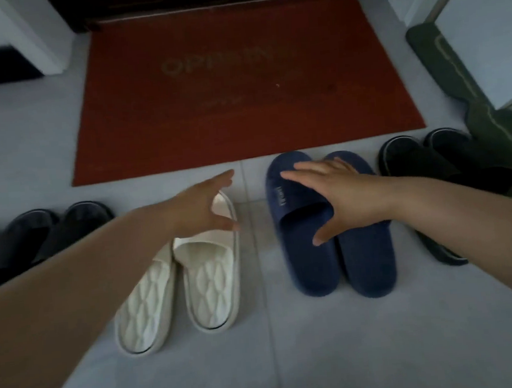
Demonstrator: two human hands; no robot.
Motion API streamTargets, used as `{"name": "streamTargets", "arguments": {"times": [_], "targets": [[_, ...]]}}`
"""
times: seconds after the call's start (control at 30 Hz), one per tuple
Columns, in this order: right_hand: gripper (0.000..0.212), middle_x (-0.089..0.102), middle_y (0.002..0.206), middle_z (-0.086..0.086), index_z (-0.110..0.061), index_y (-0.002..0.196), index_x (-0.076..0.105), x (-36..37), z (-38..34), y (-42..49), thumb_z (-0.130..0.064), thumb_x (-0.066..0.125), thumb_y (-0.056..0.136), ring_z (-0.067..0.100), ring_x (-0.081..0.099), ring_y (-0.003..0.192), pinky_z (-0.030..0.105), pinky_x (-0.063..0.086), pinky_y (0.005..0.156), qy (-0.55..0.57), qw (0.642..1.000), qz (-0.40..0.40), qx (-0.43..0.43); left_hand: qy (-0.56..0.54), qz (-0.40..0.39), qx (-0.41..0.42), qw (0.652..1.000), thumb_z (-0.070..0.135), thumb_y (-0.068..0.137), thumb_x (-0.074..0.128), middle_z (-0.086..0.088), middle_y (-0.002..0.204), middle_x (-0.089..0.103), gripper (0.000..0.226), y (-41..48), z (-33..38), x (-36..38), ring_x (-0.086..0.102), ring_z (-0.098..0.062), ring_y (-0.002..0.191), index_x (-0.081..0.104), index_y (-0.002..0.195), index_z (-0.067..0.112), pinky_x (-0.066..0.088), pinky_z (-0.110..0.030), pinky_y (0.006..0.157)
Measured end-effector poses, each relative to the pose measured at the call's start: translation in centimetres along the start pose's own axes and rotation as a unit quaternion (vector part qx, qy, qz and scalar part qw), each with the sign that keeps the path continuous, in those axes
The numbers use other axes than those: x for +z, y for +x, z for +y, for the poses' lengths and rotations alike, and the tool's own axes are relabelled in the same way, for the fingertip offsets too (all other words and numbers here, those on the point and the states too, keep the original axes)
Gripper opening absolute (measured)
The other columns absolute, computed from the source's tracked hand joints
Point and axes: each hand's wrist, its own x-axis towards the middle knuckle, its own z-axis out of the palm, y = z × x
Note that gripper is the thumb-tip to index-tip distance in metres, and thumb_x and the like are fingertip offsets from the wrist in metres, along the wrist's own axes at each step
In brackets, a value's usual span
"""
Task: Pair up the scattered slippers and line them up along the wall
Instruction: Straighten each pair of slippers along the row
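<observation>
Two white slippers [207, 286] lie side by side on the grey floor, toes toward the red mat. My left hand [202, 207] hovers over their toe ends, fingers apart, holding nothing. A blue pair [318, 262] lies to the right, also side by side. My right hand [337, 193] is spread flat over the blue straps, fingers open; I cannot tell if it touches them. A dark grey pair [58, 230] sits at the far left, partly behind my left arm. A black pair [430, 161] sits at the far right, partly behind my right arm.
A red doormat [240, 88] with faded lettering lies ahead, before a dark door threshold. A green mat [454, 86] runs along the right side under a white panel [487, 37]. White wall corners stand at the upper left and right. Grey tiles extend toward me.
</observation>
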Motion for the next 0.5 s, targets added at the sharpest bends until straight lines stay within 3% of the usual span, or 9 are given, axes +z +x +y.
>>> {"name": "streamTargets", "arguments": {"times": [0.13, 0.2, 0.27, 0.33, 0.37, 0.43, 0.47, 0.5], "targets": [[0.109, 0.008, 0.156, -0.013, -0.037, 0.145, 0.006, -0.8, -7.7, 1.3, -0.054, 0.075, 0.063, 0.014, 0.008, 0.143, 0.033, 0.016, 0.115, 0.05, 0.998, -0.016, -0.039, -0.054, -0.001, -0.012, 0.998, 0.026, 0.063, 0.081, 0.012, 0.131, 0.048, 0.095, -4.6, -6.2, -4.0, 0.043, -0.01, 0.124, 0.026, 0.14, 0.033, 0.033, -0.023, 0.098], [0.103, 0.014, 0.155, -0.012, -0.035, 0.146, 0.009, -0.9, -10.4, 2.4, -0.051, 0.074, 0.067, 0.01, 0.015, 0.142, 0.029, 0.021, 0.115, 0.074, 0.997, -0.024, -0.019, 0.023, -0.014, -0.011, 1.0, 0.032, 0.061, 0.082, 0.009, 0.139, 0.043, 0.098, -5.9, -9.0, -4.4, 0.039, -0.011, 0.127, 0.026, 0.141, 0.032, 0.032, -0.025, 0.102], [0.095, 0.019, 0.154, -0.011, -0.034, 0.145, 0.012, -0.6, -12.3, 3.2, -0.048, 0.071, 0.072, 0.01, 0.023, 0.139, 0.025, 0.025, 0.111, 0.06, 0.997, -0.053, 0.01, 0.141, -0.053, -0.018, 0.988, 0.039, 0.061, 0.081, 0.004, 0.151, 0.027, 0.107, -6.5, -11.3, -4.3, 0.031, -0.016, 0.136, 0.015, 0.145, 0.027, 0.028, -0.031, 0.111], [0.088, 0.027, 0.152, -0.006, -0.034, 0.145, 0.012, 0.2, -13.8, 3.8, -0.047, 0.067, 0.077, 0.017, 0.034, 0.135, 0.031, 0.032, 0.11, 0.0, 0.993, -0.099, 0.058, 0.225, -0.089, -0.041, 0.969, 0.04, 0.065, 0.077, -0.001, 0.153, 0.02, 0.109, -6.2, -12.8, -4.4, 0.03, -0.022, 0.137, 0.006, 0.146, 0.026, 0.029, -0.035, 0.112], [0.084, 0.036, 0.147, 0.0, -0.031, 0.145, 0.012, 0.7, -14.3, 4.1, -0.044, 0.064, 0.08, 0.022, 0.044, 0.128, 0.033, 0.039, 0.106, -0.018, 0.99, -0.111, 0.088, 0.245, -0.096, -0.05, 0.963, 0.039, 0.069, 0.074, -0.004, 0.15, 0.025, 0.105, -5.9, -13.2, -4.5, 0.036, -0.024, 0.133, 0.004, 0.146, 0.027, 0.034, -0.036, 0.109], [0.07, 0.057, 0.122, 0.008, -0.02, 0.144, 0.017, 2.3, -15.1, 5.1, -0.03, 0.057, 0.088, 0.025, 0.06, 0.099, 0.018, 0.05, 0.081, -0.012, 0.986, -0.09, 0.137, 0.263, -0.102, -0.055, 0.958, 0.037, 0.076, 0.068, -0.007, 0.141, 0.038, 0.096, -5.3, -13.4, -4.6, 0.051, -0.026, 0.119, 0.004, 0.146, 0.025, 0.044, -0.037, 0.1], [0.064, 0.061, 0.112, 0.009, -0.016, 0.144, 0.019, 3.4, -15.4, 5.7, -0.023, 0.053, 0.09, 0.025, 0.061, 0.091, 0.013, 0.046, 0.065, 0.005, 0.984, -0.065, 0.163, 0.262, -0.106, -0.054, 0.958, 0.036, 0.078, 0.066, -0.008, 0.138, 0.042, 0.092, -5.0, -13.3, -4.4, 0.055, -0.026, 0.113, 0.005, 0.146, 0.024, 0.046, -0.037, 0.097], [0.062, 0.061, 0.112, 0.011, -0.015, 0.144, 0.017, 4.8, -15.5, 6.3, -0.019, 0.048, 0.092, 0.026, 0.06, 0.093, 0.015, 0.041, 0.063, 0.032, 0.981, -0.031, 0.188, 0.258, -0.107, -0.05, 0.959, 0.036, 0.08, 0.065, -0.008, 0.137, 0.043, 0.091, -4.8, -13.4, -4.2, 0.055, -0.026, 0.113, 0.004, 0.146, 0.023, 0.046, -0.036, 0.097]]}}
